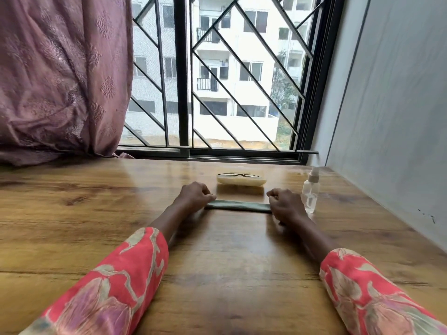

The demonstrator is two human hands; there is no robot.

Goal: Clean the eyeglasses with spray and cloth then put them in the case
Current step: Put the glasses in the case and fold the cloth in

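A grey-green cloth (238,205), folded into a narrow strip, lies on the wooden table (96,213). My left hand (194,195) pinches its left end and my right hand (285,204) pinches its right end. Just behind the cloth sits a cream-coloured glasses case (241,180) with dark-framed eyeglasses (239,175) resting on top of it. A small clear spray bottle (310,191) with a white nozzle stands upright, right of my right hand.
A barred window (212,81) runs along the table's far edge. A mauve curtain (60,76) hangs at the back left, touching the tabletop. A grey wall (391,105) borders the table on the right.
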